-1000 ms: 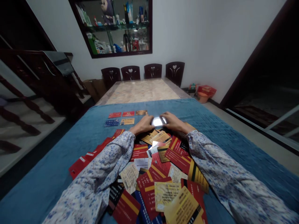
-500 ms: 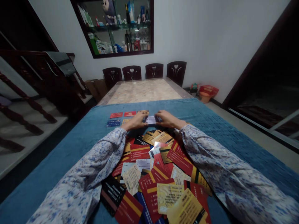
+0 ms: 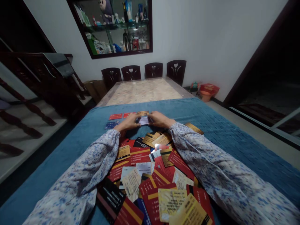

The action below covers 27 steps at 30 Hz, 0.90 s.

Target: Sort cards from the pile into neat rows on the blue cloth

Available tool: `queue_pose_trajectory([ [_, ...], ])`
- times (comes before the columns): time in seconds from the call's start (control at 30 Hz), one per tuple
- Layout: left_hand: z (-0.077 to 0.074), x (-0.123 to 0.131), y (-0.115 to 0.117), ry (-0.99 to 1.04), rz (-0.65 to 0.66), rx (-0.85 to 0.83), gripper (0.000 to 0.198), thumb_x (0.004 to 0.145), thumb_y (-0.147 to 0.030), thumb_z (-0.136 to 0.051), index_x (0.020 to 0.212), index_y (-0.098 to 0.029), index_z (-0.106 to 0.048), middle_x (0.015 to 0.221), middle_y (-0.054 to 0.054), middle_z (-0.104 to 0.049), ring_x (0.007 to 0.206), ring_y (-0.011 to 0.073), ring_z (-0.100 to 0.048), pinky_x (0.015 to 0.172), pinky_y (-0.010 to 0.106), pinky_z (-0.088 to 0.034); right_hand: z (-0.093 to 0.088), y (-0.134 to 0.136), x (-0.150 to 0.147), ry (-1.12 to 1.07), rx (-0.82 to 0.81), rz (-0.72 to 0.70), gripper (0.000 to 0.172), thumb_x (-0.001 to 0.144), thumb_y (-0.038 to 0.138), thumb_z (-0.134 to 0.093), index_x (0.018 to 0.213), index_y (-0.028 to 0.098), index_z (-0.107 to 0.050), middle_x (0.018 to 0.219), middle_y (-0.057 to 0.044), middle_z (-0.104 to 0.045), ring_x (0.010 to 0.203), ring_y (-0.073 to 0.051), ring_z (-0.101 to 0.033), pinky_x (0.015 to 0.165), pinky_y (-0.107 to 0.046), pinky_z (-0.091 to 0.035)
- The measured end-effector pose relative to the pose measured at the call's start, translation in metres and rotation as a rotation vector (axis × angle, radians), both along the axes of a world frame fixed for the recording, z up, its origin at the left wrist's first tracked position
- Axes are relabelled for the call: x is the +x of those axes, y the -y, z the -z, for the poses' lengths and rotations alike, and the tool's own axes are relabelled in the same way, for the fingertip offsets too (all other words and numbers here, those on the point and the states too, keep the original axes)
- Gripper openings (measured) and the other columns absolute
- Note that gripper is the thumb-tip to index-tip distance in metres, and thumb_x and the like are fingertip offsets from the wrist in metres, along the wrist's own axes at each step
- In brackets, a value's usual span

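Note:
Between both hands is a pale, whitish card (image 3: 143, 120), pinched at its left end by my left hand (image 3: 130, 122) and at its right end by my right hand (image 3: 159, 119). It lies at or just over the cloth; I cannot tell which. Directly beyond it is a gold card (image 3: 142, 113). Left of my left hand lie a blue card (image 3: 112, 125) and a red card (image 3: 115, 116), with a second red card (image 3: 128, 114) partly behind the fingers. A loose pile of red, gold, black and white cards (image 3: 152, 175) spreads between my forearms.
A blue cloth (image 3: 77, 150) covers the near part of the table, with bare patterned tabletop (image 3: 150, 89) beyond. One gold card (image 3: 194, 128) lies apart, right of my right wrist. Dark chairs (image 3: 153, 70) stand at the far end. A railing (image 3: 25, 100) is at left.
Both hands have moved left with the pale card, toward the spot just below the gold card. The view has shifted slightly. The separate gold card at right shows more now.

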<state>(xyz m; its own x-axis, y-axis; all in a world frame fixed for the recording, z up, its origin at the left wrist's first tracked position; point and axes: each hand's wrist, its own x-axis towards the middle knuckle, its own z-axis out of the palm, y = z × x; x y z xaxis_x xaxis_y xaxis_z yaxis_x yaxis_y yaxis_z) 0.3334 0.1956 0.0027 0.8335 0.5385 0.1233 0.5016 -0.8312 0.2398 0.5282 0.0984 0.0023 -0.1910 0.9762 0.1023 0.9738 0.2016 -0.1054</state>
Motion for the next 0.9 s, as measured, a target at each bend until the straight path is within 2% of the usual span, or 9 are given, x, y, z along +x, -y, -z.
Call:
queue_pose_trajectory([
  [0.13,-0.001,0.0,-0.002,-0.058,-0.029,-0.009,0.031,0.07,-0.027,-0.074,0.099,-0.016,-0.075,0.101,0.008,-0.076,0.097,0.0273,-0.067,0.091,0.034,-0.051,0.003,-0.005,-0.001,-0.007,-0.005,-0.014,0.027,0.088,0.029,-0.077,0.11,0.014,-0.076,0.115,-0.02,-0.074,0.108,-0.029,-0.069,0.085,-0.029,-0.049],
  [0.33,0.0,0.001,-0.004,-0.098,-0.056,0.0,0.031,0.071,-0.028,-0.074,0.101,-0.017,-0.073,0.105,0.009,-0.075,0.102,0.0278,-0.065,0.093,0.035,-0.048,0.011,-0.01,0.001,0.012,-0.003,-0.029,0.024,0.089,0.03,-0.076,0.108,0.015,-0.076,0.113,-0.017,-0.076,0.108,-0.027,-0.07,0.085,-0.027,-0.048],
  [0.53,0.001,0.003,-0.005,-0.175,-0.048,0.028,0.022,0.075,-0.029,-0.072,0.093,-0.017,-0.072,0.106,0.01,-0.073,0.107,0.0304,-0.062,0.096,0.038,-0.046,0.013,-0.012,0.002,0.001,-0.028,-0.018,0.026,0.091,0.03,-0.075,0.111,0.014,-0.076,0.116,-0.019,-0.075,0.109,-0.027,-0.07,0.082,-0.027,-0.047],
  [0.8,0.005,0.005,-0.01,-0.218,-0.052,0.042,0.027,0.077,-0.032,-0.073,0.1,-0.018,-0.074,0.111,0.009,-0.072,0.112,0.0311,-0.058,0.102,0.04,-0.042,0.012,-0.012,-0.001,0.045,-0.07,0.011,0.027,0.094,0.032,-0.072,0.114,0.015,-0.075,0.119,-0.016,-0.075,0.112,-0.025,-0.07,0.086,-0.024,-0.047],
  [0.9,0.008,0.004,-0.011,-0.21,-0.071,0.05,0.035,0.076,-0.031,-0.074,0.11,-0.02,-0.074,0.117,0.01,-0.071,0.116,0.0326,-0.057,0.103,0.041,-0.042,0.011,-0.011,-0.001,0.044,-0.078,0.013,0.027,0.095,0.032,-0.07,0.115,0.015,-0.076,0.121,-0.016,-0.075,0.112,-0.024,-0.07,0.087,-0.024,-0.047],
])
